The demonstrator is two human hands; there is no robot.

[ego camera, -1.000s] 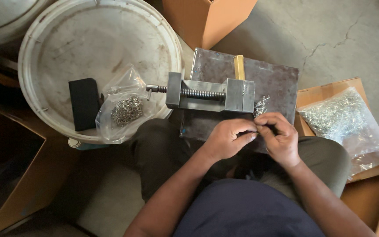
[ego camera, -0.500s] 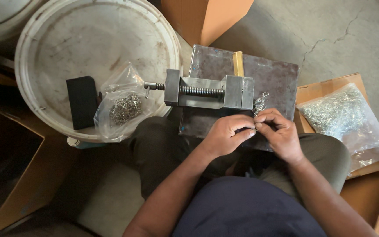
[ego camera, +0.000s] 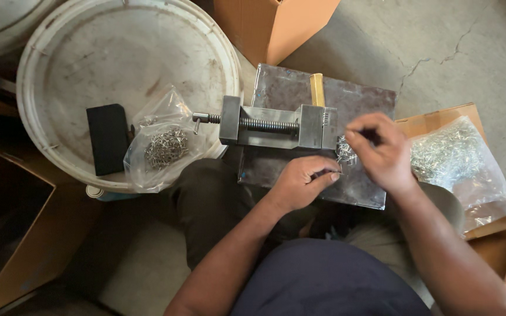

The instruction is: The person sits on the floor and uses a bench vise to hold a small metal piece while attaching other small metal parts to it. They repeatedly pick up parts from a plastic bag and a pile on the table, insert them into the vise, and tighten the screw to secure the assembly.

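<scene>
We note a small cluster of metal clips [ego camera: 344, 153] lying on the steel plate [ego camera: 358, 99], just beside the right end of the vise [ego camera: 276, 124] and between both hands. The individual pieces are too small to tell which way they point.

The left hand [ego camera: 301, 182] rests on the plate below the vise, its fingers [ego camera: 327, 173] curled shut, tips pinched near the cluster; whether they grip a piece we cannot tell. The right hand [ego camera: 382, 151] hovers just right of the cluster, fingers bent inward and nearly closed around something small and dark that we cannot identify.

The vise lies with its long axis left to right. Its threaded screw [ego camera: 265, 124] runs toward a handle end at the left, which overhangs the plate edge toward the white bucket lid [ego camera: 89, 52]. A yellow-handled tool [ego camera: 317, 89] stands behind the vise, long axis pointing away from us.

On the lid sit a black rectangular block [ego camera: 108, 138] and, touching its right side, a clear plastic bag [ego camera: 162, 143] holding a small heap of metal pieces. A second, fuller clear bag [ego camera: 455, 158] lies on a cardboard flat [ego camera: 434, 112] at the right, well apart from the first. A cardboard box [ego camera: 270, 26] stands beyond the plate, another at lower left [ego camera: 7, 234]. Cracked concrete floor [ego camera: 458, 47] at upper right.
</scene>
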